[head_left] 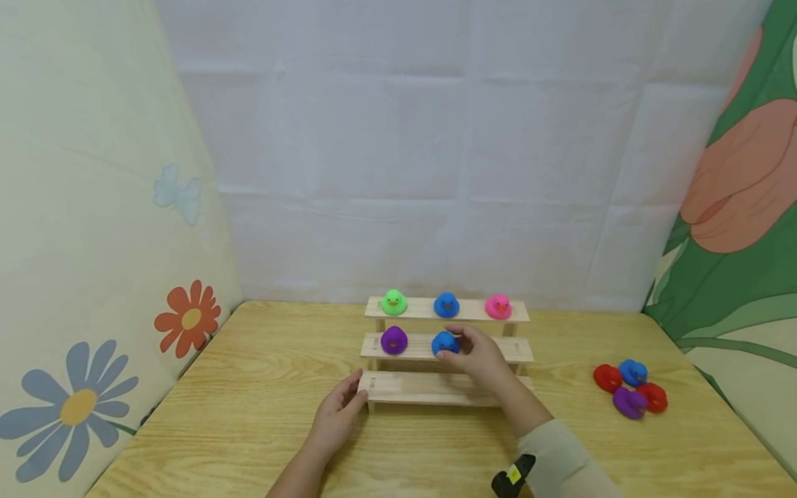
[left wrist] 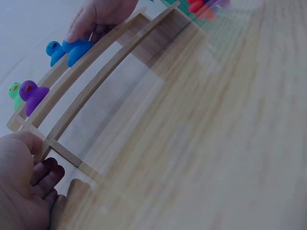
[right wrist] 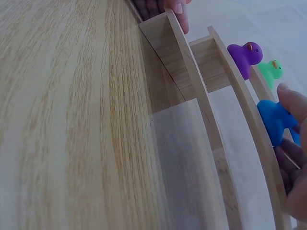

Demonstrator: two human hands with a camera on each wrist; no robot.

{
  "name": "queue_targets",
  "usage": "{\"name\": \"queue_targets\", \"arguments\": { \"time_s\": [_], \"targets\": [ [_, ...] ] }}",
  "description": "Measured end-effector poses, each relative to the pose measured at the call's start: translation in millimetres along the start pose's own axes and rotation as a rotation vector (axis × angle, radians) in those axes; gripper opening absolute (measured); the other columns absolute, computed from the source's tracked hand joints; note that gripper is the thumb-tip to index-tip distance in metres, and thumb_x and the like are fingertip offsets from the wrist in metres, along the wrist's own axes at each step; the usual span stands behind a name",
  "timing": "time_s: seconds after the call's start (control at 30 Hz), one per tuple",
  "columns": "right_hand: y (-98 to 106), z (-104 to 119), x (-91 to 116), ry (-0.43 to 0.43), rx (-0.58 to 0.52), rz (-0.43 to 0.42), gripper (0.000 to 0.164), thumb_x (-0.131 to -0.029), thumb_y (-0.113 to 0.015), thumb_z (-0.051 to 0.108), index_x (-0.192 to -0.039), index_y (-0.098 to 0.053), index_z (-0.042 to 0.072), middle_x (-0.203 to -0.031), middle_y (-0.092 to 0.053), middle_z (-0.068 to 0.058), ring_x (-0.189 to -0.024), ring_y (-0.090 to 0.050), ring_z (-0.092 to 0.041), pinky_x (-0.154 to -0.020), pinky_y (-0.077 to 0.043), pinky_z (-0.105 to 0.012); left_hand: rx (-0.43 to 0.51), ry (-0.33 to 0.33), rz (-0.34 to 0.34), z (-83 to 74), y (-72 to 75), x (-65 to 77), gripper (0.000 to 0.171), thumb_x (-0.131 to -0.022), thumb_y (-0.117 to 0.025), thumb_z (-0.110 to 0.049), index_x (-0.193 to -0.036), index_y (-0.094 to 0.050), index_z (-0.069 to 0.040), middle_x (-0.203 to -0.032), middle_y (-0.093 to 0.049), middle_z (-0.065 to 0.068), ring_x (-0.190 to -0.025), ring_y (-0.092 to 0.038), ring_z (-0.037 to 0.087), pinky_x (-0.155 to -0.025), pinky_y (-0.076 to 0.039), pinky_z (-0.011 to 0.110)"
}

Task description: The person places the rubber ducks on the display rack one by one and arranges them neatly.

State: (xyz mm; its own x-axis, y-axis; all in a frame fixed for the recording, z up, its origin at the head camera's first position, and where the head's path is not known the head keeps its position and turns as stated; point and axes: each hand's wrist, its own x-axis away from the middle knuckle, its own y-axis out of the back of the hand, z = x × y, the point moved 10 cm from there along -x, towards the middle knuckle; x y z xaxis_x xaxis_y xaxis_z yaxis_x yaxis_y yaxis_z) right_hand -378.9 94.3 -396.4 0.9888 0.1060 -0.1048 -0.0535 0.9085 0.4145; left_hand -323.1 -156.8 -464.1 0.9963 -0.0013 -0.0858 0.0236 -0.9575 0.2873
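A three-tier wooden stand [head_left: 429,389] stands on the table. My right hand [head_left: 478,356] pinches a blue rubber duck [head_left: 445,343] at the middle of the second tier; in the right wrist view, thumb and fingers are on either side of this blue duck [right wrist: 273,122]. To its left on that tier sits a purple duck [head_left: 394,340]. A green duck [head_left: 394,302], another blue duck [head_left: 446,305] and a pink duck [head_left: 499,306] sit along the top tier. My left hand [head_left: 335,417] grips the left end of the bottom tier, its thumb against the board [left wrist: 72,115].
On the table to the right lie two red ducks [head_left: 607,377] [head_left: 652,398], a blue duck [head_left: 633,372] and a purple duck [head_left: 630,402], close together. A white cloth [head_left: 398,152] hangs behind; flower-patterned cloths [head_left: 75,277] border the sides.
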Motion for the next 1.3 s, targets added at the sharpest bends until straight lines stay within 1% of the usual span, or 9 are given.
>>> {"name": "queue_targets", "arguments": {
  "time_s": [0.23, 0.37, 0.5, 0.63, 0.73, 0.9, 1.07, 1.2, 1.3],
  "targets": [
    [6, -3, 3, 0.009, -0.001, -0.014, 0.054, -0.083, -0.079, 0.026, -0.131, -0.061, 0.012, -0.127, -0.065, -0.009, -0.114, -0.062, -0.028, -0.100, -0.052, -0.044, 0.003, -0.003, -0.001, 1.6, -0.2, -1.1, 0.050, -0.100, -0.053, -0.011, -0.145, -0.040, 0.006, -0.139, -0.053, 0.025, -0.130, -0.051, 0.038, -0.111, -0.041, 0.047],
    [16, -5, 7, 0.024, 0.013, -0.043, 0.051, -0.084, -0.078, 0.026, -0.130, -0.061, 0.011, -0.124, -0.065, -0.011, -0.113, -0.060, -0.028, -0.098, -0.052, -0.046, 0.001, 0.004, -0.004, 1.9, 0.1, -1.2, 0.049, -0.100, -0.053, -0.011, -0.145, -0.040, 0.005, -0.138, -0.054, 0.025, -0.130, -0.051, 0.037, -0.111, -0.042, 0.047],
    [26, -8, 10, 0.030, 0.007, -0.076, 0.049, -0.084, -0.077, 0.023, -0.130, -0.062, 0.011, -0.121, -0.065, -0.014, -0.112, -0.061, -0.029, -0.096, -0.053, -0.044, -0.001, 0.012, -0.002, 1.6, 0.4, -0.7, 0.050, -0.100, -0.053, -0.012, -0.145, -0.040, 0.005, -0.139, -0.054, 0.024, -0.130, -0.051, 0.037, -0.111, -0.042, 0.047],
    [36, -13, 15, 0.010, 0.003, -0.093, 0.047, -0.086, -0.076, 0.021, -0.130, -0.062, 0.011, -0.124, -0.064, -0.017, -0.112, -0.060, -0.029, -0.097, -0.053, -0.044, 0.000, 0.009, -0.001, 2.1, 0.2, -1.0, 0.050, -0.100, -0.053, -0.012, -0.145, -0.039, 0.005, -0.140, -0.053, 0.025, -0.131, -0.050, 0.037, -0.111, -0.041, 0.047],
    [44, -17, 20, -0.008, 0.018, -0.097, 0.047, -0.088, -0.074, 0.022, -0.131, -0.061, 0.011, -0.128, -0.062, -0.018, -0.114, -0.058, -0.030, -0.100, -0.051, -0.046, -0.002, 0.001, -0.004, 2.1, 0.2, -1.0, 0.050, -0.100, -0.053, -0.012, -0.145, -0.040, 0.006, -0.140, -0.053, 0.025, -0.131, -0.050, 0.038, -0.111, -0.041, 0.048],
    [60, -26, 27, -0.011, 0.040, -0.117, 0.049, -0.088, -0.074, 0.023, -0.132, -0.059, 0.011, -0.129, -0.061, -0.017, -0.117, -0.057, -0.029, -0.100, -0.051, -0.043, -0.008, -0.012, -0.005, 0.7, 0.6, -0.4, 0.050, -0.100, -0.053, -0.012, -0.144, -0.040, 0.007, -0.139, -0.053, 0.026, -0.130, -0.051, 0.039, -0.111, -0.042, 0.048],
    [76, -33, 33, -0.001, 0.036, -0.143, 0.050, -0.088, -0.073, 0.023, -0.133, -0.058, 0.008, -0.131, -0.060, -0.018, -0.120, -0.056, -0.031, -0.102, -0.051, -0.042, 0.001, 0.002, -0.004, 2.5, 0.1, -1.2, 0.050, -0.100, -0.053, -0.013, -0.145, -0.040, 0.006, -0.139, -0.054, 0.025, -0.130, -0.051, 0.037, -0.111, -0.042, 0.047],
    [87, -38, 39, -0.006, 0.047, -0.163, 0.050, -0.089, -0.073, 0.025, -0.133, -0.058, 0.007, -0.132, -0.060, -0.017, -0.120, -0.055, -0.031, -0.098, -0.051, -0.037, 0.004, 0.006, 0.001, 3.3, -0.3, -1.6, 0.050, -0.100, -0.053, -0.012, -0.145, -0.039, 0.006, -0.139, -0.053, 0.025, -0.131, -0.050, 0.037, -0.111, -0.042, 0.046],
    [96, -40, 45, -0.005, 0.079, -0.185, 0.050, -0.089, -0.073, 0.026, -0.133, -0.058, 0.007, -0.133, -0.061, -0.015, -0.121, -0.055, -0.029, -0.097, -0.047, -0.034, 0.001, 0.000, 0.000, 2.6, 0.3, -1.4, 0.050, -0.100, -0.053, -0.012, -0.145, -0.039, 0.007, -0.139, -0.053, 0.025, -0.130, -0.050, 0.037, -0.111, -0.042, 0.047]
  ]
}}
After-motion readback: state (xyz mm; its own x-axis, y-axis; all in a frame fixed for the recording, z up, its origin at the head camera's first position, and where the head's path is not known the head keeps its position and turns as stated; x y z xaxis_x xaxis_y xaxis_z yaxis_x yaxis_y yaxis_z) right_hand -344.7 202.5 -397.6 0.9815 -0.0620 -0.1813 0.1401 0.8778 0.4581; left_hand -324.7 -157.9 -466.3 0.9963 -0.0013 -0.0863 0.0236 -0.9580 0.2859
